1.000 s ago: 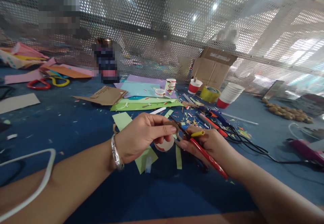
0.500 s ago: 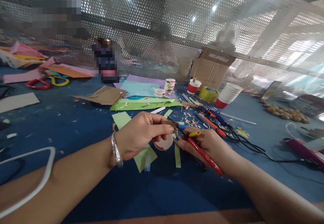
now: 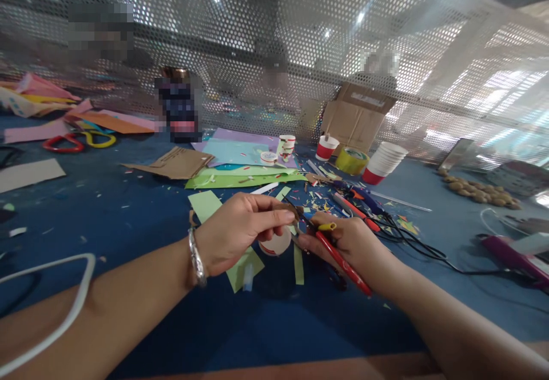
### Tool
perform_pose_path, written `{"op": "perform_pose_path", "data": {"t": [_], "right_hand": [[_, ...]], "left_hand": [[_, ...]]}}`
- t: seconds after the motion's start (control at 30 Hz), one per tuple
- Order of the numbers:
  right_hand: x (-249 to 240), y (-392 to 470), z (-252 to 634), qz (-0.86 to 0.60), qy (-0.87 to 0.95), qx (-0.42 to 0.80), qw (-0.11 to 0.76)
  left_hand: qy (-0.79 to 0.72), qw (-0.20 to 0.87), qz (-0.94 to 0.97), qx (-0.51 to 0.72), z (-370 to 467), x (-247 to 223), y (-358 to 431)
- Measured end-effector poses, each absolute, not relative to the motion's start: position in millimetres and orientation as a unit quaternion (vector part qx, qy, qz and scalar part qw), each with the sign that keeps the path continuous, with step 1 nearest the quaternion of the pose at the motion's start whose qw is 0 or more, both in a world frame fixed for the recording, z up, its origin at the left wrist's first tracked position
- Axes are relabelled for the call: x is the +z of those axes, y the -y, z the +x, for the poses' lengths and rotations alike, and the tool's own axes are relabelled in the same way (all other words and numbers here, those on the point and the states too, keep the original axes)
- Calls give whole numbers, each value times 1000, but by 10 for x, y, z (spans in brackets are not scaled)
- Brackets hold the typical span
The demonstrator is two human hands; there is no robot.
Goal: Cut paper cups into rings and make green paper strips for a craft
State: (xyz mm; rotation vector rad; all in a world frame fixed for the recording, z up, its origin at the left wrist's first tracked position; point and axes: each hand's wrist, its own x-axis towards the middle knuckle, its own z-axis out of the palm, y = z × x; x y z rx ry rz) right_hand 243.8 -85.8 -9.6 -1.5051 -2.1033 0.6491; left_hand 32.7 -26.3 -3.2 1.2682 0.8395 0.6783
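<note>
My left hand (image 3: pixel 244 228), with a silver bracelet at the wrist, pinches a small brown piece (image 3: pixel 288 210) between thumb and fingers. In my right hand (image 3: pixel 347 242) is a red-handled hand tool (image 3: pixel 343 262) with dark, pointed jaws and a yellow part near its pivot. Its kind, pliers or scissors, is not clear. The jaws meet the brown piece or lie right beside it; fingers hide the exact contact. Below both hands lies a white round piece with a red edge (image 3: pixel 274 244), like a cut-down paper cup. Pale green paper (image 3: pixel 205 204) and a narrow green strip (image 3: pixel 299 265) lie around it.
Coloured sheets (image 3: pixel 244 179), folded cardboard (image 3: pixel 175 162) and paper scraps lie ahead. Stacked paper cups (image 3: pixel 385 161), yellow tape (image 3: pixel 351 161) and corded tools (image 3: pixel 364 214) stand or lie to the right. Scissors (image 3: pixel 64 143) are far left. A white cable loop (image 3: pixel 83 288) crosses my left forearm.
Both hands keep nearly the same pose around the brown piece and the tool. The tool's red handle has shifted slightly left; the whole view has moved a little.
</note>
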Motion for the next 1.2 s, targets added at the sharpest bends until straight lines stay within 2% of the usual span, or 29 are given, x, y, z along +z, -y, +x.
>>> {"op": "perform_pose_path", "data": {"t": [0.27,0.7,0.9,1.07,1.2], "right_hand": [[-71,880,2439,-559,753,268,220],[-181,906,2414,-557,759,208,267],[-212,881,2419,-559,758,190,277],[-168,778,2485,-612,693,194,327],[-133,702,2543,-667,633,251,303]], "left_hand": [[-354,669,578,306,338,-87,248],[-348,669,590,288,331,-94,251],[-328,701,568,281,303,-23,258],[-324,706,548,310,275,21,254],[-342,684,547,340,263,-16,230]]}}
